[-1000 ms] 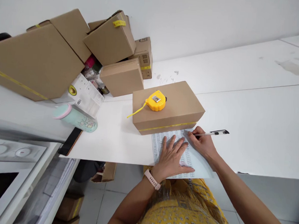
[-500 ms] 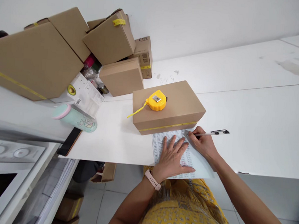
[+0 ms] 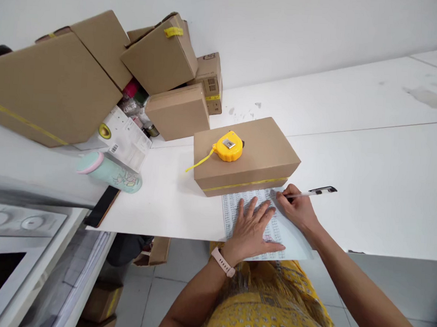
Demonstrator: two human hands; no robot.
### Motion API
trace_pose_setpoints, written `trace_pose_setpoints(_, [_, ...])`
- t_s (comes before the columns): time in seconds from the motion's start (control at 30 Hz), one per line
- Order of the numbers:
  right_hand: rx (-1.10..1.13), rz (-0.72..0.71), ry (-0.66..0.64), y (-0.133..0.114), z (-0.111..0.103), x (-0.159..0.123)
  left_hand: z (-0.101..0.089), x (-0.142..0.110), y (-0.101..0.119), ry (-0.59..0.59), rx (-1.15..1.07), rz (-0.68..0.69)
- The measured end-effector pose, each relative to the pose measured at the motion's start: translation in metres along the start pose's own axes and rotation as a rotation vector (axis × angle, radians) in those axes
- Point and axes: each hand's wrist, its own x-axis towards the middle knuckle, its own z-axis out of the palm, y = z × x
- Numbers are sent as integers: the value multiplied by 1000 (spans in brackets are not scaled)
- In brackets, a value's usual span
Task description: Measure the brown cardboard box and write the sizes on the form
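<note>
A sheet of paper [image 3: 291, 237] covered with columns of handwriting lies at the front edge of the table, partly overhanging it. My left hand [image 3: 250, 229] rests flat on the sheet with its fingers spread. In my right hand [image 3: 297, 208] is a pen [image 3: 315, 191], its lower end at the upper part of the page and hidden by my fingers. Just beyond the paper stands a closed cardboard box [image 3: 267, 142] with a yellow stripe along its front. On top of it sits a yellow tape measure [image 3: 230, 147], its short yellow strap hanging over the box's left edge.
Several cardboard boxes [image 3: 160, 56] are stacked at the back left against the wall. Nearer are a white carton [image 3: 126, 138], a mint-green bottle [image 3: 110, 171] lying down and a dark phone-like object [image 3: 104, 207]. A white appliance with knobs [image 3: 15, 222] stands at the lower left.
My right hand and the pen have shifted very slightly to the right. My left hand, the paper, the box and the tape measure stay in place.
</note>
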Motion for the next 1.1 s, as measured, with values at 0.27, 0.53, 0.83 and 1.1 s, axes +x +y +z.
trace_pose_setpoints(0.27, [-13, -2, 0, 1, 0, 1, -1, 0, 0, -2, 15, -2])
trace_pose_setpoints(0.53, [-11, 1, 3, 0, 0, 1, 0, 1, 0, -1, 15, 3])
trace_pose_setpoints(0.83, [-30, 20, 23, 2, 0, 1, 0, 1, 0, -7, 18, -1])
trace_pose_setpoints(1.1, [-17, 10, 7, 2, 0, 0, 0, 1, 0, 0, 11, -1])
